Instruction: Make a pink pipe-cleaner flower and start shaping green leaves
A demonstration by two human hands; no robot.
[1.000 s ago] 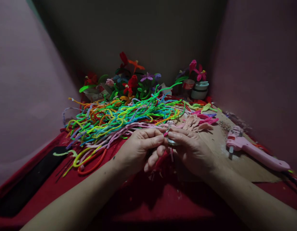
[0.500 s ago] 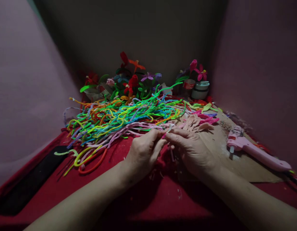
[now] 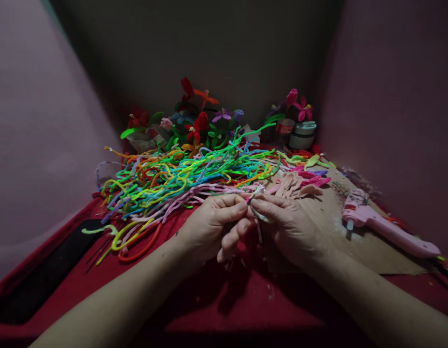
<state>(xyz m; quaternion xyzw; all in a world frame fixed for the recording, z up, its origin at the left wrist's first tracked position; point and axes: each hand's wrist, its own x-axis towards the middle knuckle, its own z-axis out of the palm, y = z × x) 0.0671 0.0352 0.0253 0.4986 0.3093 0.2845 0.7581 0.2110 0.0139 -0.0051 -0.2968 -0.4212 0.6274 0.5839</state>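
1 small pipe-cleaner piece (image 3: pixel 253 197), pink and white, is held just above the red cloth (image 3: pixel 246 299) between both hands. The left hand (image 3: pixel 211 226) closes thumb and forefinger on it, and the right hand (image 3: pixel 291 226) pinches it from the other side, fingertips touching. Just behind lies a heap of coloured pipe cleaners (image 3: pixel 184 176). Pale pink petals (image 3: pixel 295 184) rest on cardboard (image 3: pixel 333 232) near a pink glue gun (image 3: pixel 385 226). Finished flowers (image 3: pixel 199 122) stand at the back.

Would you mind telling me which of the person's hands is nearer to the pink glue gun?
Right. The right hand sits left of the pink glue gun; the left hand lies farther left, beyond the right one.
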